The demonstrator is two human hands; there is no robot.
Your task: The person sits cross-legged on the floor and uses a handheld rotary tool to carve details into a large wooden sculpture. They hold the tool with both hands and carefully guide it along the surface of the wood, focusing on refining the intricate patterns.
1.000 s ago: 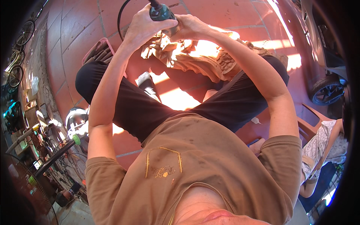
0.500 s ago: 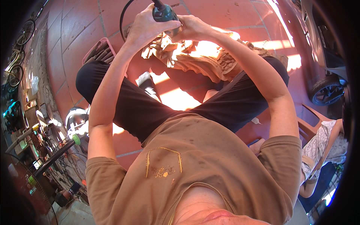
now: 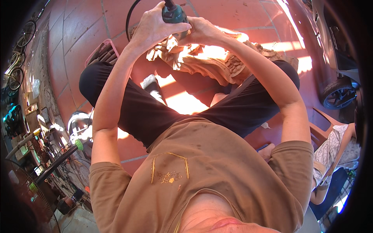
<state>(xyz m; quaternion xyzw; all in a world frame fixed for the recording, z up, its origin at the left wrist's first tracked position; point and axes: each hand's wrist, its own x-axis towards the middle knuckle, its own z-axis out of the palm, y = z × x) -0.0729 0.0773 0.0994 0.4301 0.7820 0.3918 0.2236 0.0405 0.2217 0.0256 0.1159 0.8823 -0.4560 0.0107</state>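
Both hands are closed around a dark green corded power tool (image 3: 175, 15), perhaps a grinder, at the far middle of the view. My left hand (image 3: 152, 26) wraps it from the left, the thumb lying across its body. My right hand (image 3: 202, 31) grips its lower right side, with the fingers partly hidden. Directly under the hands lies a carved piece of light brown wood (image 3: 210, 66) with leafy, scaly relief, reaching right to my knee. The tool's working tip is hidden, so whether it touches the wood I cannot tell. A black cable (image 3: 127, 21) loops down on the left.
A pink basket (image 3: 88, 58) holding dark, slim tools stands by my left knee. Red tiles (image 3: 77, 23) cover the floor. Cluttered gear and a fan (image 3: 29, 194) line the left. A wheel (image 3: 339, 93) is at the right, near a seated person's patterned clothing (image 3: 335, 145).
The power tool and both hands have shifted slightly to the right and a little nearer. The grip and the carved wood look the same.
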